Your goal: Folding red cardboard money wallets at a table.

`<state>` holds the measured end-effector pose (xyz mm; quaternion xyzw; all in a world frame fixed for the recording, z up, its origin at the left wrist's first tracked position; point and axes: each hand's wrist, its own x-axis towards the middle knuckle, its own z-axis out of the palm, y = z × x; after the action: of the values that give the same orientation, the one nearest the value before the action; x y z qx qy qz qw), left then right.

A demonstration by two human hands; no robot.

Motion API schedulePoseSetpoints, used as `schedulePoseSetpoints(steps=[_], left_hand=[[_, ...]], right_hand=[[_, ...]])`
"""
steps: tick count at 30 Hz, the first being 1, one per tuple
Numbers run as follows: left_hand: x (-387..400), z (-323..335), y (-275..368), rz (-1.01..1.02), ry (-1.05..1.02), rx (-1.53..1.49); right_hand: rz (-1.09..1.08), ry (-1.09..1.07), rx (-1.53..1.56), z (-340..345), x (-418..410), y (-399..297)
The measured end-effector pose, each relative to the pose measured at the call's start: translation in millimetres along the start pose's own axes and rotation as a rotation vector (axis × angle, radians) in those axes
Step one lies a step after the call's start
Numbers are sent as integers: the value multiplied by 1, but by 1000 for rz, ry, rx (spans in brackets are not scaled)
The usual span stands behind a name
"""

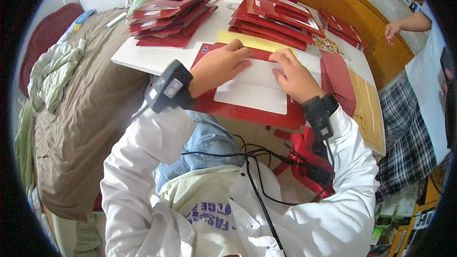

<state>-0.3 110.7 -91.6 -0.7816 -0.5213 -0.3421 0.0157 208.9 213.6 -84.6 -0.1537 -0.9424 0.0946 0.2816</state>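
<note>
A flat red printed card sheet (228,105) lies at the table's front edge, partly overhanging it. On its middle rests a white rectangular sheet (251,94) with a crease across it. My left hand (225,64) touches the upper left part of the white sheet, fingers bent. My right hand (294,75) touches its upper right part with thumb and fingertips. Neither hand plainly grips anything. Behind both hands a yellow sheet (246,41) shows from beneath the red card. Both wrists wear black strapped devices.
Stacks of folded red card pieces stand on the white table (128,55), at back left (171,18) and back right (275,18). Flat dark-red sheets (337,82) and a yellowish packet (366,110) lie at right. Another person's hand (394,30) is beyond the right edge. Black cables cross my lap.
</note>
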Motion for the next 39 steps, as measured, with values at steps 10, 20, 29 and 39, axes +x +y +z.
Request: schedulePoseSetpoints(steps=[10,20,29,39], left_hand=[[-30,18,10,208,-41,321],[-22,15,12,93,-230,223],[-11,12,14,25,-181,209],[-12,19,3,24,-126,153]], right_hand=[[-209,-95,-195,3,-33,-16],[-71,-116,-35,3,-30,-15],[-20,-166,-165,-3,-15,-19],[-47,-149,-119,12,-16,-1]])
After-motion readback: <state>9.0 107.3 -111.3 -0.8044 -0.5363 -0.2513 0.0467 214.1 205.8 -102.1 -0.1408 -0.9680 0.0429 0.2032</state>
